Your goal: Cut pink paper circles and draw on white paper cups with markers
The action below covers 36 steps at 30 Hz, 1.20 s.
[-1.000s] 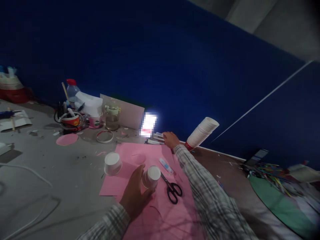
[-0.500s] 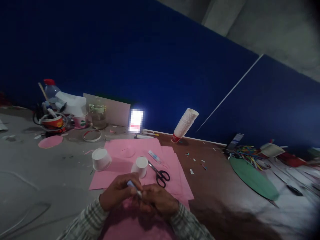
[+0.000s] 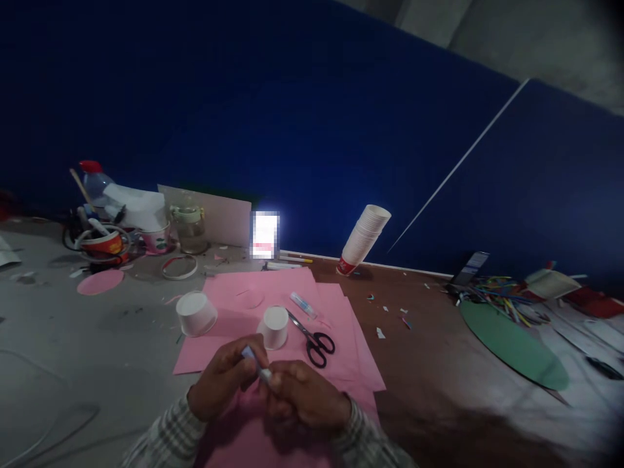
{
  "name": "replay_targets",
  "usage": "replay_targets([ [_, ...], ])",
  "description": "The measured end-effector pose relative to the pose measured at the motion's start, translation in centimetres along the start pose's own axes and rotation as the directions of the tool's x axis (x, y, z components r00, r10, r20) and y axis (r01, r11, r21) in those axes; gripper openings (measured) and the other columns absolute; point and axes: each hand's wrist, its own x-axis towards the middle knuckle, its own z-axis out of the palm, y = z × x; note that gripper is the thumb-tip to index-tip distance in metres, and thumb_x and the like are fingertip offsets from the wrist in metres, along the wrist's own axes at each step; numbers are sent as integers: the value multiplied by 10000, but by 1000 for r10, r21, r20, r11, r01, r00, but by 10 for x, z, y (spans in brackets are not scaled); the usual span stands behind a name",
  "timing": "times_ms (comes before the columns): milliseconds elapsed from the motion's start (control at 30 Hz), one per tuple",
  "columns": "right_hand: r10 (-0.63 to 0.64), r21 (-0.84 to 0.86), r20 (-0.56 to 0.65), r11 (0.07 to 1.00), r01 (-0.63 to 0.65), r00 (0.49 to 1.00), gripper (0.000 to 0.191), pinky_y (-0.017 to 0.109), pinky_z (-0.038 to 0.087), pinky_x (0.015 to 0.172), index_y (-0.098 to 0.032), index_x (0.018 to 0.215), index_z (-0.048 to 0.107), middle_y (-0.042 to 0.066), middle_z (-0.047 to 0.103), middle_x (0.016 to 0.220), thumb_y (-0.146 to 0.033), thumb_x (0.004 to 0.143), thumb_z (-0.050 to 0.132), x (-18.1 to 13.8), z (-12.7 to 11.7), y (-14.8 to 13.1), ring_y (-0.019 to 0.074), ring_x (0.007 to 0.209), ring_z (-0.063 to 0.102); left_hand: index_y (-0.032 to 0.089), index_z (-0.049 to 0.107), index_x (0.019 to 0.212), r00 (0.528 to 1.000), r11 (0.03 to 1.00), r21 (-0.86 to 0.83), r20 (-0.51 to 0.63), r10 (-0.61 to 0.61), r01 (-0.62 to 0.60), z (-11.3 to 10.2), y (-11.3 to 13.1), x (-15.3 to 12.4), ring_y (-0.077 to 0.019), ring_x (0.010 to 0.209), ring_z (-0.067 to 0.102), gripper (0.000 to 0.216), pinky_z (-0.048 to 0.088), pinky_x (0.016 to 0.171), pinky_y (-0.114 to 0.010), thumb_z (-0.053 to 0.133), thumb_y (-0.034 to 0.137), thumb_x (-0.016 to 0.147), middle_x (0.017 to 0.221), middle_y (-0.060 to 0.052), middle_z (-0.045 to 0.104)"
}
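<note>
My left hand (image 3: 221,380) is closed round a small pale-blue and white stick-shaped piece (image 3: 249,353). The fingers of my right hand (image 3: 312,395) pinch its lower end, and the two hands nearly meet. What kind of thing it is cannot be made out. Both hands are over stacked pink paper sheets (image 3: 221,354). Just beyond them a white paper cup (image 3: 274,327) stands upside down, with black-handled scissors (image 3: 312,340) to its right. A clear tube with a blue label (image 3: 303,305) lies on the paper. Another upturned white cup (image 3: 195,312) sits at the paper's left edge.
A tall leaning stack of paper cups (image 3: 364,239) stands near the blue wall (image 3: 292,117). Back left are a glass jar (image 3: 189,231) and a pen-filled cup (image 3: 102,247). A green disc (image 3: 511,344) lies right, beside coloured strips (image 3: 507,296). Paper scraps dot the table.
Both hands stay together on the small stick-shaped piece, which now shows a little more between them. The view has shifted slightly; the cups and scissors remain in place.
</note>
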Motion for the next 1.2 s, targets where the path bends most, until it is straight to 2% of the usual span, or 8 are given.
replay_targets([
  [100,97,226,235,962,-152,967,460,193,221,372,-186,740,514,-148,294,421,-609,758,694,4,-4,6,24,330,164,161,669,750,1000,1000,6,-24,-2,2,2,0,-1,-74,508,407,351,321,476,-211,684,507,804,661,19,492],
  [300,-84,110,-158,989,102,984,470,167,219,369,-185,782,514,-123,390,470,-632,794,662,12,14,18,26,344,274,168,638,746,997,998,-60,-72,-24,20,-2,0,0,-77,481,387,352,293,464,-217,670,513,810,617,34,452],
  [500,107,405,285,887,-221,953,441,167,186,324,-200,731,488,-155,319,414,-547,720,760,8,13,8,22,296,150,152,628,694,994,997,-71,-109,-32,24,0,-3,-4,-81,538,335,385,276,494,-215,691,520,787,636,27,425],
  [667,-8,255,-47,967,19,999,491,151,232,355,-186,731,498,-135,387,423,-621,737,726,12,15,14,20,311,253,153,608,696,993,998,-58,-116,-38,32,-2,-3,-2,-93,548,352,412,294,502,-223,680,549,782,643,22,426],
  [800,77,329,74,939,-98,994,493,159,219,340,-196,746,493,-150,357,412,-633,724,721,11,18,19,15,296,201,151,614,691,993,998,-47,-109,-38,33,-3,-2,0,-100,572,362,420,314,517,-223,681,556,778,663,11,441],
  [900,7,262,-66,965,11,998,504,160,221,349,-191,741,491,-133,392,427,-647,735,707,10,16,18,20,306,247,150,619,686,993,999,-42,-114,-38,34,-1,-2,-1,-105,576,369,415,319,518,-225,675,549,787,655,8,444],
  [1067,113,382,286,897,-222,952,458,172,195,344,-210,728,459,-158,308,410,-583,743,724,10,11,12,21,304,148,148,619,687,991,998,-58,-128,-39,32,1,-3,-2,-97,565,349,403,302,516,-225,682,534,786,651,13,436],
  [1200,-19,134,-100,990,33,995,518,180,192,382,-203,704,470,-120,366,460,-679,740,672,11,19,17,34,363,239,156,611,686,992,998,-61,-121,-36,29,-2,-3,-1,-95,547,348,404,298,501,-225,672,540,794,635,21,426],
])
